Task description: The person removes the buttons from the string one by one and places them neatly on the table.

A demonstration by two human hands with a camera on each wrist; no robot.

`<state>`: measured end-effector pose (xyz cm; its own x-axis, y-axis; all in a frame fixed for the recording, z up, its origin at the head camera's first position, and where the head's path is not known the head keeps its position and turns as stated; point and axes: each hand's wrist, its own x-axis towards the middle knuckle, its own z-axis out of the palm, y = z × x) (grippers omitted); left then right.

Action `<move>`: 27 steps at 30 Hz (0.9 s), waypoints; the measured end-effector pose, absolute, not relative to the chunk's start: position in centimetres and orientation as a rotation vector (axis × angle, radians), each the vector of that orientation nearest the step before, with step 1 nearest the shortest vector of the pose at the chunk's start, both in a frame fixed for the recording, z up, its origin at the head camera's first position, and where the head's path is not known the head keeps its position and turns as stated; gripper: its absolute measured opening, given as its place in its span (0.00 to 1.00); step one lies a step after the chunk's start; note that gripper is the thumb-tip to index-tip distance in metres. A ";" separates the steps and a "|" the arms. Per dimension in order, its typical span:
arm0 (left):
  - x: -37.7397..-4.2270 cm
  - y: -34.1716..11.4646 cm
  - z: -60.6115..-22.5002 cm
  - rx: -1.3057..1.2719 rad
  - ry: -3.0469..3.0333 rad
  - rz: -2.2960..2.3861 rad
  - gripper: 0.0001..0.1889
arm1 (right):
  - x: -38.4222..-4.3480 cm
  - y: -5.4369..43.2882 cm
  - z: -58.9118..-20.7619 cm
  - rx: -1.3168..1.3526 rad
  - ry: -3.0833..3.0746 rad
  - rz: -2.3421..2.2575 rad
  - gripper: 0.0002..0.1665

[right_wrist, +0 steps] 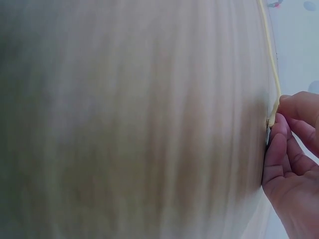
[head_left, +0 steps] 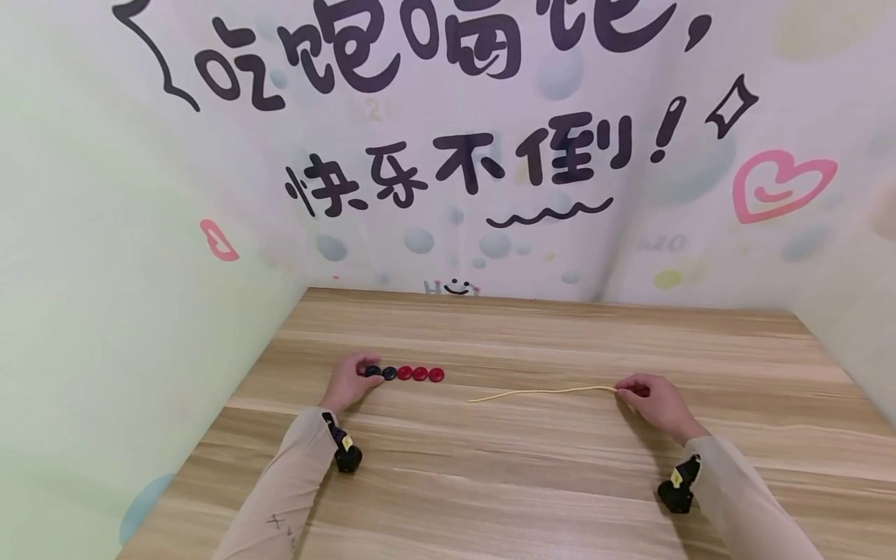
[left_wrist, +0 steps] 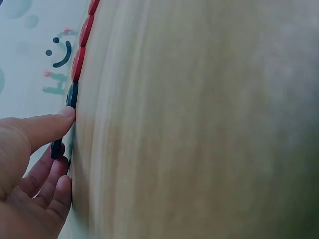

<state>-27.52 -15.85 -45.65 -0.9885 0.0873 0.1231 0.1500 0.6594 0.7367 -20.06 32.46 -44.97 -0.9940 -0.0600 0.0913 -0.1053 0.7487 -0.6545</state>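
Observation:
In the head view, a straight row of small round discs lies on the wooden table. Two black discs (head_left: pixel 390 373) stand at its left end and three red discs (head_left: pixel 420 374) to their right, edge to edge. My left hand (head_left: pixel 348 383) pinches the leftmost black disc (left_wrist: pixel 56 149) between thumb and fingers, partly covering it. Further right, a thin pale yellow cord (head_left: pixel 539 391) stretches nearly straight across the tabletop. Its right end is pinched by the thumb and fingers of my right hand (head_left: pixel 656 404); the left end lies loose, apart from the red discs.
The wood-grain table (head_left: pixel 490 467) reaches back to a printed wall cloth (head_left: pixel 420 249) with dark lettering. A pale wall (head_left: pixel 105 311) runs along the left side. Small black cameras (head_left: pixel 348 457) are strapped to both wrists.

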 end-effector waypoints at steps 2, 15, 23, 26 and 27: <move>-27.5 -15.8 -45.7 -0.194 -2.776 -1.260 0.17 | -20.0 32.4 -44.9 0.134 -2.880 1.081 0.08; -27.4 -15.8 -45.9 -0.212 -2.725 -1.344 0.17 | -19.7 32.6 -44.9 0.125 -2.875 1.071 0.08; -27.4 -16.1 -45.2 -0.160 -2.760 -1.342 0.18 | -19.4 33.7 -44.6 0.091 -2.846 1.155 0.14; -27.5 -15.8 -44.4 -0.106 -2.768 -1.348 0.19 | -19.2 34.1 -44.4 0.050 -2.853 1.106 0.16; -27.6 -15.5 -44.0 -0.108 -2.756 -1.363 0.20 | -19.1 34.2 -44.3 0.041 -2.850 1.081 0.16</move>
